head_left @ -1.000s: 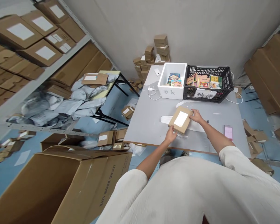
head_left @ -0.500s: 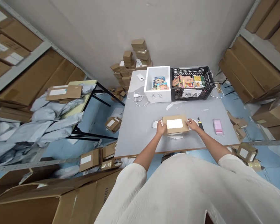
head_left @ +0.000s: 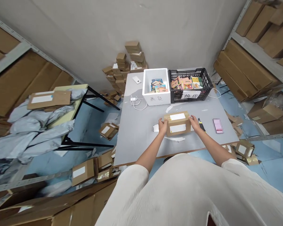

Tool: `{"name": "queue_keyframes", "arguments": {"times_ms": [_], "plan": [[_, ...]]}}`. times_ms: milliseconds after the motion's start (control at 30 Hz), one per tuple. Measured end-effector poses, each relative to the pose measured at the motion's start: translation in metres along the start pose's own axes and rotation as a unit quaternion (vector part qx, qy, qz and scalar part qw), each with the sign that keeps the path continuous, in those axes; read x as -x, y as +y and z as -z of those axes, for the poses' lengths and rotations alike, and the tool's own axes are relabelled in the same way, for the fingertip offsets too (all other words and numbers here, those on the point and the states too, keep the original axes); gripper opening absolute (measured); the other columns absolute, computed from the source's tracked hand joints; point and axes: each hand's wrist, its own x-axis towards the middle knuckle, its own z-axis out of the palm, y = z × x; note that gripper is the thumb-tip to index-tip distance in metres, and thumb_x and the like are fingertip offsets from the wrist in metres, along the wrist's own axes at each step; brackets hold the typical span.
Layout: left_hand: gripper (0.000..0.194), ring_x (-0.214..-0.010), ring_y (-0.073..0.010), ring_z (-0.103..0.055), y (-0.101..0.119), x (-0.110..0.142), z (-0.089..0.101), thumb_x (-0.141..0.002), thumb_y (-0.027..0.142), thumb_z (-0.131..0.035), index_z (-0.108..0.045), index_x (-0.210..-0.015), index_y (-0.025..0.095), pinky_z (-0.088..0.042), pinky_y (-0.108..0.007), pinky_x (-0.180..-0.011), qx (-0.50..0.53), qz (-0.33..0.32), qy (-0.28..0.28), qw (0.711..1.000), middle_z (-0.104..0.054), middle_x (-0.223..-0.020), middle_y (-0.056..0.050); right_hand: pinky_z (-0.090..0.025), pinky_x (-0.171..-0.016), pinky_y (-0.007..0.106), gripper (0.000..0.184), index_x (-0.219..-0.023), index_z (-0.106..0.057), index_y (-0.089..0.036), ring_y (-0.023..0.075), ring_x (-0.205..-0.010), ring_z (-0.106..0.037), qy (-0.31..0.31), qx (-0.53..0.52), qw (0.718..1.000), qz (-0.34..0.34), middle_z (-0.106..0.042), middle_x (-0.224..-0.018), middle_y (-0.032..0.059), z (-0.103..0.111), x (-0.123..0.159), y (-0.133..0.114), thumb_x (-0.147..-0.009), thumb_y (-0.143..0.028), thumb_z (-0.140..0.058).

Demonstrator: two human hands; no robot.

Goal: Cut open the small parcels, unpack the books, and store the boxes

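Between my two hands is a brown cardboard box (head_left: 177,122) with white labels on its top and on the side facing me. My left hand (head_left: 163,126) grips its left end. At the opposite end my right hand (head_left: 194,122) has its fingers closed on the box. A white piece of paper (head_left: 155,128) lies just left of my left hand. Close to the right hand rests a black and yellow box cutter (head_left: 201,125). Farther right is a pink object (head_left: 217,126), blurred out. Torn white scraps lie on the grey table (head_left: 136,138) around the box.
A white foam bin (head_left: 157,98) with several books stands at the table's back, beside a black plastic crate (head_left: 188,88) of books. A white phone (head_left: 136,80) and a charger cable (head_left: 139,106) lie to their left. Stacked cartons (head_left: 132,47) and grey parcels (head_left: 37,121) surround the table.
The box has been tilted, so its labelled side facing me now shows along with the top. Both hands still hold its ends. The whole view has turned slightly.
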Motion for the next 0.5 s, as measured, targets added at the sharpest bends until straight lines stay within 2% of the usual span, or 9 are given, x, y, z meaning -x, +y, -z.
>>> {"name": "queue_keyframes", "arguments": {"times_ms": [100, 233, 333, 500], "plan": [[0.061, -0.124, -0.0250, -0.065, -0.006, 0.009, -0.002, -0.099, 0.051, -0.065, -0.054, -0.152, 0.022, -0.049, -0.036, -0.111, -0.033, -0.006, 0.007, 0.999, -0.069, -0.114, -0.007, -0.055, -0.107, 0.043, 0.068, -0.133, -0.073, -0.020, 0.0325, -0.119, -0.070, 0.024, 0.059, 0.998, -0.008, -0.074, -0.130, 0.0163, 0.001, 0.008, 0.007, -0.091, -0.072, -0.060], [0.053, -0.114, -0.0240, -0.068, -0.025, 0.025, 0.001, -0.098, 0.041, -0.068, -0.057, -0.145, 0.019, -0.051, -0.037, -0.108, -0.045, 0.008, 0.001, 0.999, -0.069, -0.106, -0.005, -0.058, -0.095, 0.043, 0.061, -0.113, -0.077, -0.020, 0.0316, -0.100, -0.072, 0.028, 0.121, 0.992, -0.016, -0.077, -0.102, 0.0117, 0.000, 0.028, 0.031, -0.088, -0.072, -0.059], [0.058, -0.107, -0.0213, -0.071, -0.036, 0.034, 0.008, -0.096, 0.038, -0.072, -0.054, -0.148, 0.020, -0.053, -0.035, -0.103, -0.012, 0.006, -0.018, 1.000, -0.071, -0.106, -0.004, -0.058, -0.090, 0.043, 0.060, -0.108, -0.078, -0.022, 0.0321, -0.095, -0.073, 0.024, 0.130, 0.991, -0.001, -0.077, -0.095, 0.0098, 0.004, 0.040, 0.044, -0.087, -0.074, -0.057], [0.057, -0.110, -0.0200, -0.072, -0.043, 0.043, 0.014, -0.095, 0.033, -0.074, -0.055, -0.147, 0.022, -0.057, -0.033, -0.100, 0.014, 0.011, -0.018, 1.000, -0.072, -0.116, -0.007, -0.058, -0.088, 0.043, 0.060, -0.107, -0.080, -0.022, 0.0328, -0.094, -0.073, -0.003, 0.135, 0.991, 0.012, -0.078, -0.096, 0.0103, 0.012, 0.044, 0.045, -0.087, -0.074, -0.058]]}}
